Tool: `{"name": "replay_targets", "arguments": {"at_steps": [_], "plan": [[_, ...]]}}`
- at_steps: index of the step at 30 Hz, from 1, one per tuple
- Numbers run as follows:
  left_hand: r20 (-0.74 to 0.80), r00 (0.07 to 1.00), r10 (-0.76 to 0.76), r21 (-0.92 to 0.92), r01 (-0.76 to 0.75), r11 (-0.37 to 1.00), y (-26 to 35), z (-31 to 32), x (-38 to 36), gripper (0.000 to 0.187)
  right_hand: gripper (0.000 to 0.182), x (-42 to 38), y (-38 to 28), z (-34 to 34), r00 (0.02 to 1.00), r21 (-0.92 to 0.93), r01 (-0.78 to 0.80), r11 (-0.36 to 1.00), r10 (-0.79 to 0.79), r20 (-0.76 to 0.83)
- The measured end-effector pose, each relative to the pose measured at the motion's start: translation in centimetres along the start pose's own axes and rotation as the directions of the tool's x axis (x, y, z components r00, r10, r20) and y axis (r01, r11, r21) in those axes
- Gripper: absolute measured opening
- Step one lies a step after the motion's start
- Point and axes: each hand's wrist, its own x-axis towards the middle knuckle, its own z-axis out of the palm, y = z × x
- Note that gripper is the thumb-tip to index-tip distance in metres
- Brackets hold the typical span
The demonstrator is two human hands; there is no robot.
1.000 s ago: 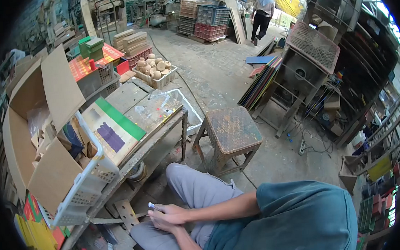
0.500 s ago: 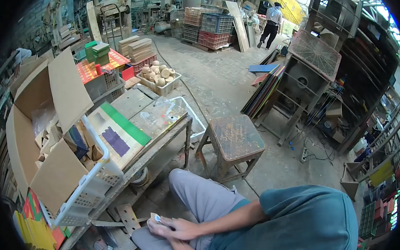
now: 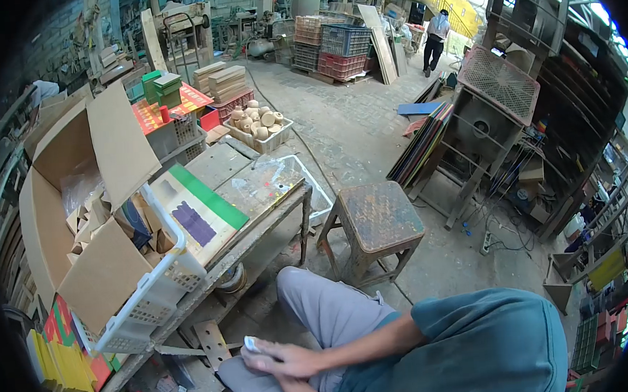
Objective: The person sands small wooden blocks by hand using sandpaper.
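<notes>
My right hand [image 3: 293,359] lies over my left hand [image 3: 258,362] above my lap, and the fingers of both are closed together. A small whitish object [image 3: 250,343] sticks out at the fingertips. My left palm and whatever else lies between the hands are hidden. Beneath the hands is my grey trouser leg [image 3: 243,383]. A pale wooden piece with holes [image 3: 211,344] is just left of them.
A worn stool [image 3: 380,217] stands ahead. At left, a workbench [image 3: 259,235] bears a painted board [image 3: 199,216], near a white crate [image 3: 158,295] and an open cardboard box [image 3: 43,234] of wooden pieces. A person [image 3: 435,39] is far back.
The view has shifted, so the surroundings appear slightly further right and lower. My hands remain together, and the tan edge seen beside the whitish object no longer shows. The distant person has moved away.
</notes>
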Motion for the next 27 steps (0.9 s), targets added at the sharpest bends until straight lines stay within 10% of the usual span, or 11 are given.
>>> {"name": "replay_targets", "arguments": {"at_steps": [3, 7, 10, 13, 15, 19, 24, 27], "plan": [[0.040, 0.998, -0.047, 0.007, 0.046, 0.999, -2.0, 4.8, -1.7, 0.045, 0.082, 0.1, -0.3, -0.2, 0.985, -0.113, 0.131, 0.985, -0.143, -0.100], [0.106, 0.992, -0.066, 0.014, 0.065, 0.998, -3.5, 10.7, -4.0, 0.042, 0.075, 2.7, -0.9, -2.0, 0.995, 0.071, -0.094, 0.993, 0.092, 0.028], [0.124, 0.988, -0.088, 0.027, 0.085, 0.996, -4.7, 13.1, -5.5, 0.039, 0.080, -0.6, -0.7, 1.9, 0.937, -0.268, 0.235, 0.934, -0.291, -0.195], [0.161, 0.981, -0.107, 0.036, 0.102, 0.994, -5.1, 15.1, -6.3, 0.037, 0.079, 2.3, 1.9, 1.9, 0.944, -0.341, 0.153, 0.928, -0.240, -0.228], [0.171, 0.980, -0.099, 0.044, 0.093, 0.995, -5.4, 15.4, -6.4, 0.035, 0.072, 4.5, -0.7, -2.3, 0.956, 0.049, -0.241, 0.969, 0.228, 0.183], [0.177, 0.979, -0.103, 0.046, 0.096, 0.994, -5.5, 16.8, -7.2, 0.032, 0.076, -0.3, -1.9, 1.8, 0.957, -0.163, 0.209, 0.964, -0.236, -0.170], [0.201, 0.973, -0.112, 0.054, 0.103, 0.993, -5.9, 17.6, -7.0, 0.029, 0.080, 3.7, -3.0, -3.1, 0.957, -0.032, -0.220, 0.975, 0.222, 0.189], [0.188, 0.976, -0.110, 0.060, 0.101, 0.993, -5.9, 17.6, -6.8, 0.027, 0.079, 0.2, -4.4, -0.7, 0.996, -0.096, 0.043, 0.994, -0.035, 0.080]]}}
